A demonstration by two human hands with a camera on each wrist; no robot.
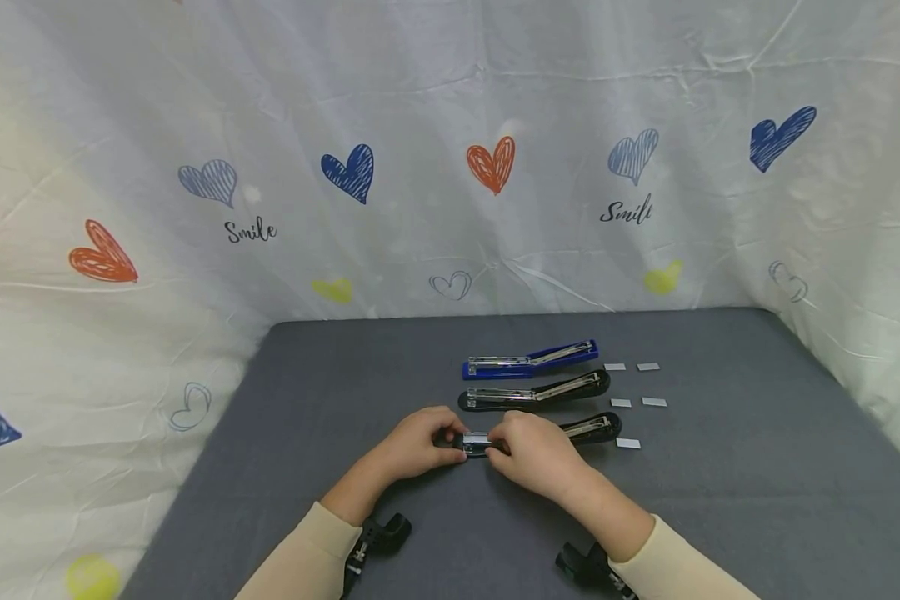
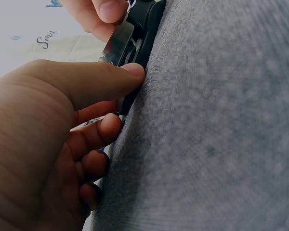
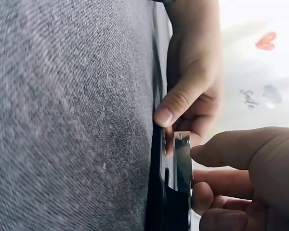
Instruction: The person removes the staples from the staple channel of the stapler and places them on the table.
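A black stapler point(image 1: 596, 427), the nearest of three, lies opened out flat on the grey cloth. My left hand point(image 1: 420, 442) grips the left end of its base between thumb and fingers, the thumb point(image 2: 132, 72) on the near side. My right hand point(image 1: 532, 450) is over the middle, its thumb and fingers pinching at the metal staple channel point(image 3: 184, 166). Part of the stapler is hidden under the right hand. Behind it lie another opened black stapler point(image 1: 498, 398) and an opened blue stapler point(image 1: 498, 367).
Several small whitish strips lie right of the staplers, among them a near strip point(image 1: 628, 444) and a far strip point(image 1: 648, 367). The grey cloth point(image 1: 720, 500) covers the table. A white curtain point(image 1: 420, 83) printed with hearts hangs behind and at the sides.
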